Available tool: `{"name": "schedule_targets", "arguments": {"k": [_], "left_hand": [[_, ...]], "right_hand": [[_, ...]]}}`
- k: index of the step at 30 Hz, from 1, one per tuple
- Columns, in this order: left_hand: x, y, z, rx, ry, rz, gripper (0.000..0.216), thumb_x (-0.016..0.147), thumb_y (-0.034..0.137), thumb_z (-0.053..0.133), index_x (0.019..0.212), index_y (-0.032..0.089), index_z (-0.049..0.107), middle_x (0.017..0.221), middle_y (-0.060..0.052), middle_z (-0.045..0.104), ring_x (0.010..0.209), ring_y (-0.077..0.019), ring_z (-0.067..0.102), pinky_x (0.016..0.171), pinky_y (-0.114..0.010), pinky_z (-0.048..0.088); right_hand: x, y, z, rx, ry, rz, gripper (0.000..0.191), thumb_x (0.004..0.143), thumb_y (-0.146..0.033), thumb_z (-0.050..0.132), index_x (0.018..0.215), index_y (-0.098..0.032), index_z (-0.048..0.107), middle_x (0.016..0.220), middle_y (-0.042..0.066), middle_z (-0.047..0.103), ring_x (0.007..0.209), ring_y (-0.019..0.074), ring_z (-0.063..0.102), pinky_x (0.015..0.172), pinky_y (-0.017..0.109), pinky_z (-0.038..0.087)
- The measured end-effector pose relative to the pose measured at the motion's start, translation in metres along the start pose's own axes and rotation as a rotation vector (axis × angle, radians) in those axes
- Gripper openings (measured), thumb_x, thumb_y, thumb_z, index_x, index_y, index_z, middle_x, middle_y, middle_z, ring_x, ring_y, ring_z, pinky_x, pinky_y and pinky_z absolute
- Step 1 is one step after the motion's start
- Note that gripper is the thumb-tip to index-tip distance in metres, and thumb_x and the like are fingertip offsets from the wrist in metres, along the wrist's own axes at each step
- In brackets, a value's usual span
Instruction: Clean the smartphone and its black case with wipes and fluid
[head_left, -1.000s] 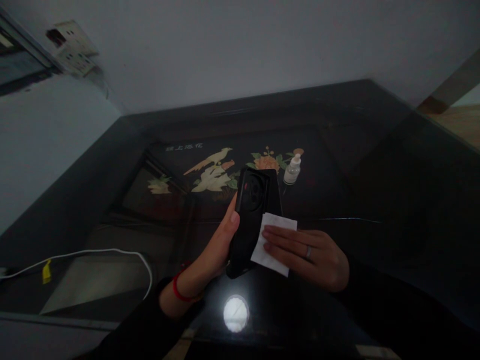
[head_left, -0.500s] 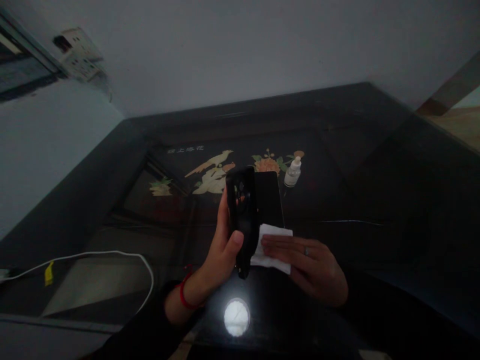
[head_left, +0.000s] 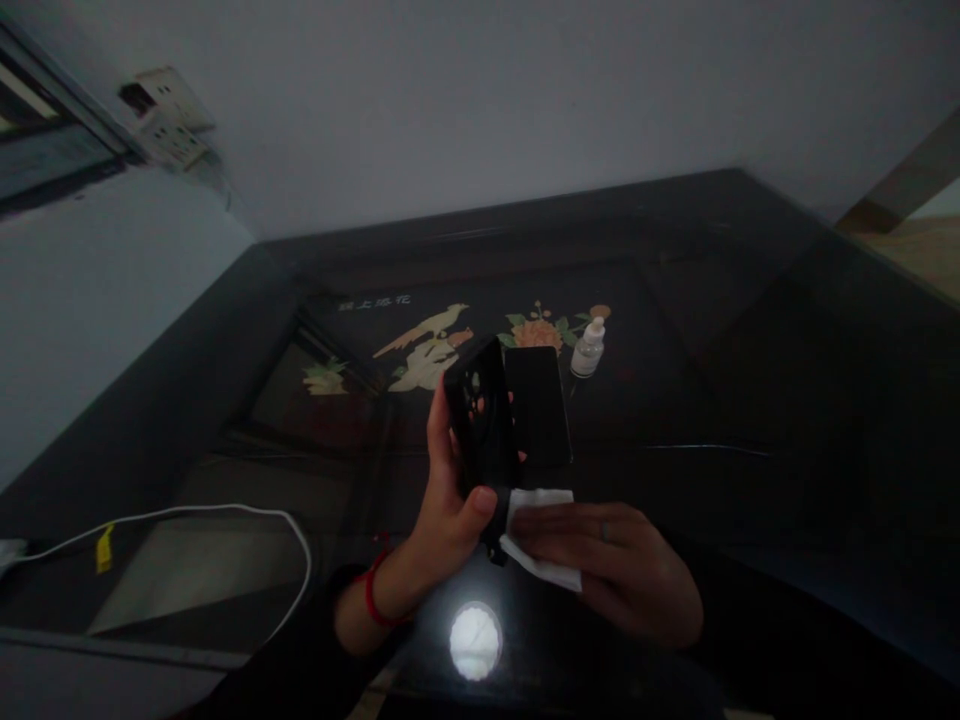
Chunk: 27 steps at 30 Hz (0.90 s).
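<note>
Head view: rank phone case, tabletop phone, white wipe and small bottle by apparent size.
1. phone case, held nearer the camera, so its lead is unsure
2. phone
3. white wipe, partly under the right hand
4. bottle

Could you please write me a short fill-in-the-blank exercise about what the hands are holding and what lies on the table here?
The left hand grips a black phone case, and its wrist wears a ____ band.
The right hand presses a ____ wipe against the case's lower end.
A small bottle stands on the table next to a painted orange ____.
A white cable lies on the person's ____ side.
Missing words: red; white; flower; left.
</note>
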<state>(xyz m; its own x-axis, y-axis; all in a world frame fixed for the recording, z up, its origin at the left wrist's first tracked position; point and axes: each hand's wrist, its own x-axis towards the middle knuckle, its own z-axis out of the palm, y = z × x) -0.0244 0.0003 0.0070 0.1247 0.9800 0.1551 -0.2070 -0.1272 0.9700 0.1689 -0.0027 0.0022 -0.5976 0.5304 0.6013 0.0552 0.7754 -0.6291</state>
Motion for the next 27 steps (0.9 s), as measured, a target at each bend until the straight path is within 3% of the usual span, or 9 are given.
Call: {"name": "schedule_targets", "arguments": {"k": [5, 10, 13, 15, 17, 19, 21, 24, 27], "left_hand": [[0.001, 0.000, 0.002, 0.015, 0.042, 0.014, 0.098, 0.075, 0.061, 0.064, 0.150, 0.037, 0.004, 0.150, -0.013, 0.034, 0.132, -0.0321, 0.043, 0.093, -0.046, 0.051], [0.002, 0.000, 0.001, 0.001, 0.018, 0.049, 0.106, 0.073, 0.055, 0.070, 0.150, 0.038, -0.002, 0.154, -0.013, 0.029, 0.136, -0.0311, 0.038, 0.102, -0.048, 0.045], [0.001, -0.003, 0.000, 0.049, -0.043, 0.065, 0.112, 0.073, 0.046, 0.074, 0.149, 0.041, -0.008, 0.154, -0.012, 0.027, 0.134, -0.0297, 0.041, 0.108, -0.051, 0.038], [-0.001, -0.007, 0.000, 0.145, -0.067, 0.112, 0.114, 0.070, 0.042, 0.077, 0.149, 0.042, -0.005, 0.153, -0.012, 0.028, 0.133, -0.0302, 0.043, 0.109, -0.053, 0.035], [-0.003, -0.011, 0.000, 0.246, -0.085, 0.205, 0.113, 0.067, 0.042, 0.079, 0.149, 0.043, 0.001, 0.149, -0.011, 0.032, 0.132, -0.0310, 0.042, 0.108, -0.052, 0.037], [-0.003, -0.014, -0.001, 0.350, -0.092, 0.313, 0.112, 0.063, 0.043, 0.081, 0.149, 0.043, 0.009, 0.142, -0.010, 0.038, 0.129, -0.0312, 0.044, 0.106, -0.052, 0.040], [-0.002, -0.015, -0.003, 0.443, -0.059, 0.433, 0.104, 0.063, 0.046, 0.081, 0.148, 0.040, 0.021, 0.133, -0.009, 0.045, 0.123, -0.0313, 0.047, 0.104, -0.053, 0.041], [0.002, -0.012, -0.004, 0.504, 0.047, 0.559, 0.074, 0.070, 0.047, 0.074, 0.136, 0.034, 0.042, 0.123, -0.007, 0.051, 0.117, -0.0315, 0.049, 0.106, -0.057, 0.037], [0.007, -0.007, -0.003, 0.474, 0.095, 0.633, 0.059, 0.075, 0.045, 0.069, 0.129, 0.039, 0.048, 0.117, -0.004, 0.053, 0.113, -0.0288, 0.050, 0.110, -0.056, 0.031]], "right_hand": [[0.002, -0.002, -0.002, -0.058, 0.088, 0.160, 0.031, 0.086, -0.004, 0.050, 0.111, -0.015, 0.065, 0.109, 0.009, 0.073, 0.106, 0.0115, 0.067, 0.093, 0.019, 0.052], [0.005, -0.005, -0.008, 0.148, 0.080, 0.295, 0.023, 0.089, -0.012, 0.054, 0.104, -0.019, 0.070, 0.098, 0.004, 0.076, 0.088, 0.0125, 0.072, 0.079, 0.017, 0.056], [0.004, 0.000, -0.014, 0.232, 0.251, 0.459, 0.016, 0.090, -0.021, 0.059, 0.096, -0.021, 0.073, 0.084, 0.001, 0.077, 0.071, 0.0138, 0.073, 0.062, 0.017, 0.058], [0.004, 0.002, -0.017, 0.307, 0.391, 0.518, 0.018, 0.091, -0.028, 0.059, 0.099, -0.022, 0.073, 0.085, 0.003, 0.077, 0.070, 0.0164, 0.074, 0.059, 0.020, 0.059], [0.009, -0.003, -0.019, 0.362, 0.475, 0.510, 0.020, 0.091, -0.031, 0.060, 0.104, -0.023, 0.073, 0.091, 0.004, 0.077, 0.075, 0.0187, 0.074, 0.063, 0.024, 0.061], [0.018, -0.015, -0.022, 0.366, 0.469, 0.476, 0.020, 0.090, -0.030, 0.061, 0.105, -0.025, 0.073, 0.092, 0.005, 0.077, 0.078, 0.0189, 0.074, 0.066, 0.024, 0.061], [0.028, -0.032, -0.024, 0.369, 0.396, 0.414, 0.021, 0.092, -0.028, 0.058, 0.106, -0.026, 0.073, 0.092, 0.005, 0.077, 0.078, 0.0183, 0.074, 0.067, 0.023, 0.061], [0.036, -0.050, -0.024, 0.421, 0.313, 0.268, 0.023, 0.095, -0.026, 0.053, 0.110, -0.027, 0.070, 0.102, 0.005, 0.075, 0.094, 0.0184, 0.072, 0.081, 0.026, 0.059], [0.031, -0.051, -0.020, 0.453, 0.237, 0.132, 0.027, 0.097, -0.030, 0.048, 0.117, -0.024, 0.065, 0.105, 0.008, 0.074, 0.104, 0.0204, 0.068, 0.089, 0.032, 0.058]]}}
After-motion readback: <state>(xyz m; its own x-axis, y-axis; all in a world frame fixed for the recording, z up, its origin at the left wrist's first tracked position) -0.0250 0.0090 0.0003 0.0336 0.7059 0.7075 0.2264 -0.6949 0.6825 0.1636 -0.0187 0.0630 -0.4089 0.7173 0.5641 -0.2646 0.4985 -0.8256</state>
